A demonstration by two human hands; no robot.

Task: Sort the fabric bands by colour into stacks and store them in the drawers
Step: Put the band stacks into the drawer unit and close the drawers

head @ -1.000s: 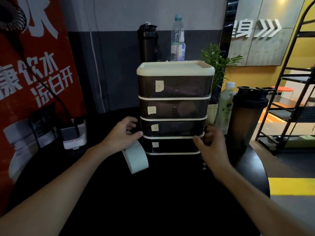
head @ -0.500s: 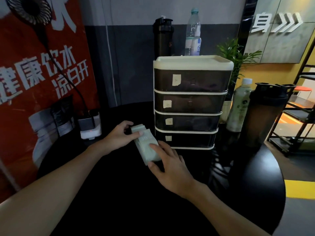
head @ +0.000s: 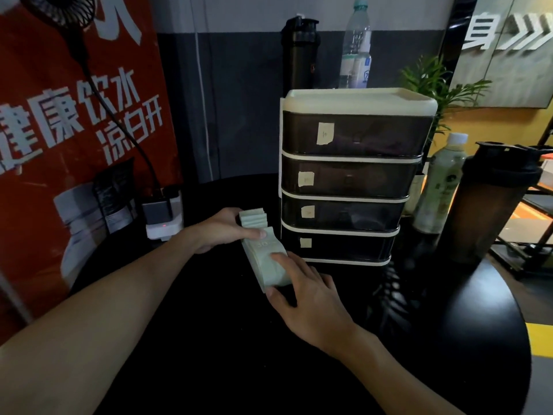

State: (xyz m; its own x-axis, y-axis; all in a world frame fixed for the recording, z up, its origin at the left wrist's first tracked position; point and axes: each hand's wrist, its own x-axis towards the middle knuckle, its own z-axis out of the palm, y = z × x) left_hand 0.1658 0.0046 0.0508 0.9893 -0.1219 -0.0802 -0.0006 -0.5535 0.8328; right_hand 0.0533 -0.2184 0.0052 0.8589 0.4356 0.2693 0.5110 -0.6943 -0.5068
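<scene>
A stack of pale green fabric bands (head: 263,259) lies on the black round table (head: 209,339), just left of the drawer unit (head: 350,178). My left hand (head: 221,229) grips the far end of the stack, thumb on top. My right hand (head: 302,292) holds the near end, its forefinger on top and its thumb under the end. The drawer unit has four dark drawers with cream rims, each with a small paper label; all four are closed. What lies inside them is too dark to make out.
A dark shaker bottle (head: 490,202) and a pale drink bottle (head: 440,184) stand right of the drawers. A black flask (head: 300,52), a water bottle (head: 356,46) and a plant (head: 431,82) stand behind. A white power strip (head: 164,214) sits at the table's left edge beside a red banner (head: 59,130).
My right hand left the drawer unit's front and came to the near end of the green bands. The bands, hanging from my left hand before, now lie flat as a stack between both hands.
</scene>
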